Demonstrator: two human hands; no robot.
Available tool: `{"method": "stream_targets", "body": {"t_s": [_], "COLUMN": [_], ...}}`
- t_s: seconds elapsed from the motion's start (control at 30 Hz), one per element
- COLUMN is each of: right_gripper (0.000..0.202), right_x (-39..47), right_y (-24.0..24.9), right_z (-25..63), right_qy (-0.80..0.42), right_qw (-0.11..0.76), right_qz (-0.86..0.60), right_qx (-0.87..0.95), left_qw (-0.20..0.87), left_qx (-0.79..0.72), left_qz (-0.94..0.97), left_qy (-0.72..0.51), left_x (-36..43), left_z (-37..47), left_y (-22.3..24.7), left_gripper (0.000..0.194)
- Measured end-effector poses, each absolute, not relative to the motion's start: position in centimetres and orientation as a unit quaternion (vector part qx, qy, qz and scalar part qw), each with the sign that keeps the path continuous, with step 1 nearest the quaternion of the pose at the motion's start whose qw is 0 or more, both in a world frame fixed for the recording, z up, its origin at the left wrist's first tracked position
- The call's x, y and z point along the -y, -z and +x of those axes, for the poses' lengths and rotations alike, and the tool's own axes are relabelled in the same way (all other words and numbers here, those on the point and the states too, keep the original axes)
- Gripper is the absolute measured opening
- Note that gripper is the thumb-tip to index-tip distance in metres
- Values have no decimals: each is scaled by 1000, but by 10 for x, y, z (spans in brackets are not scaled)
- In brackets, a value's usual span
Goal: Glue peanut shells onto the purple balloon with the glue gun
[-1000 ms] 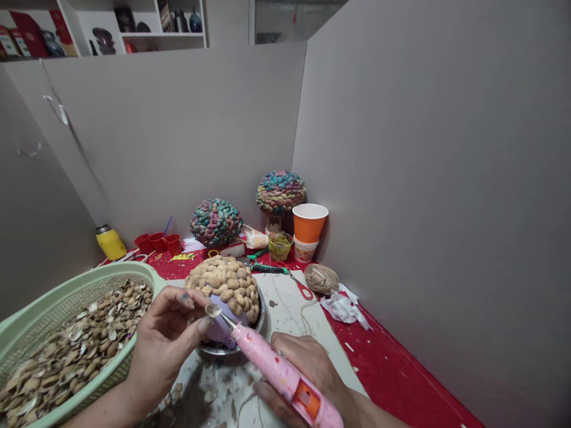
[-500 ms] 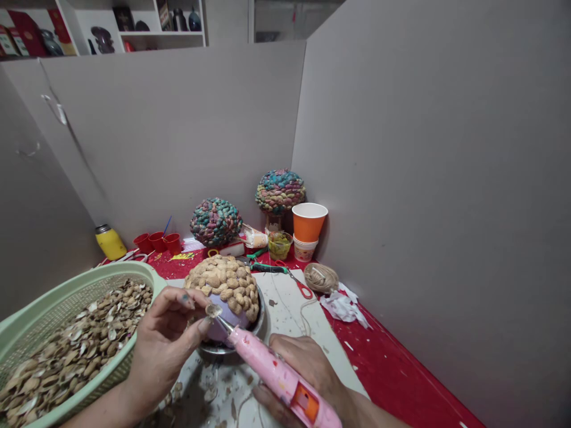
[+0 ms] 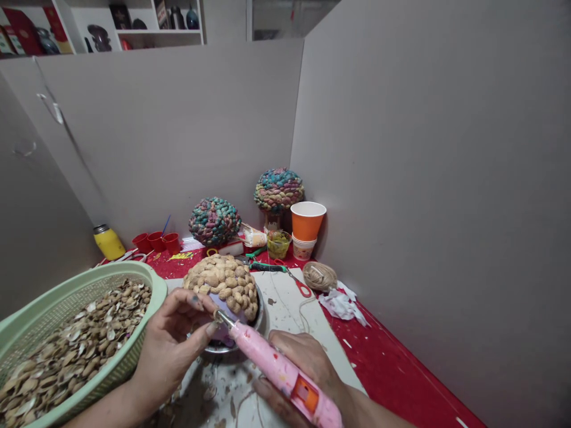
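Note:
My left hand (image 3: 172, 339) pinches a small nut shell (image 3: 217, 315) between thumb and fingertips. My right hand (image 3: 306, 368) is wrapped round a pink glue gun (image 3: 267, 359), its metal tip touching or very close to the shell. Just behind them a purple dome (image 3: 225, 333), its upper part covered with tan shells (image 3: 227, 282), rests in a round metal bowl (image 3: 259, 315). Left of my left hand stands a green colander (image 3: 156, 282) holding a heap of loose shells (image 3: 84, 339).
Behind the bowl are two colourful shell-covered balls (image 3: 214, 221), red cups (image 3: 156, 241), a yellow jar (image 3: 109, 242) and an orange cup (image 3: 307, 223). Red-handled scissors (image 3: 304, 288), a twine ball (image 3: 320, 276) and crumpled white tissue (image 3: 341, 304) lie to the right.
My left hand has shifted slightly right and down, and the shell has turned, showing less of its hollow. The glue gun's tip covers more of the shell.

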State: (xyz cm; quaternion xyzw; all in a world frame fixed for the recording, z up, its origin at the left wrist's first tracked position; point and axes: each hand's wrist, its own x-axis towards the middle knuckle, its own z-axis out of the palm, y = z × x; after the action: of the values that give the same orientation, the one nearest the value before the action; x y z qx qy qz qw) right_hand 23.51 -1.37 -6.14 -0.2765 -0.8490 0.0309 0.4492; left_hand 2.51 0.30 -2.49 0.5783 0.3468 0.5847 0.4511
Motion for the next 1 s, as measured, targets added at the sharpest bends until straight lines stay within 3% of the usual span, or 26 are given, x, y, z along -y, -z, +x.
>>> {"method": "stream_targets", "body": {"t_s": [1.0], "right_gripper": [42], "right_x": [10], "right_y": [63], "right_z": [232], "right_qy": [57], "right_qw": [463], "right_qz": [-267], "right_qx": [843], "left_qw": [423], "left_qx": [-358], "left_qz": [585], "left_qy": [-592], "left_x": [-6], "left_z": [22], "left_y": [27], "left_gripper": [21]}}
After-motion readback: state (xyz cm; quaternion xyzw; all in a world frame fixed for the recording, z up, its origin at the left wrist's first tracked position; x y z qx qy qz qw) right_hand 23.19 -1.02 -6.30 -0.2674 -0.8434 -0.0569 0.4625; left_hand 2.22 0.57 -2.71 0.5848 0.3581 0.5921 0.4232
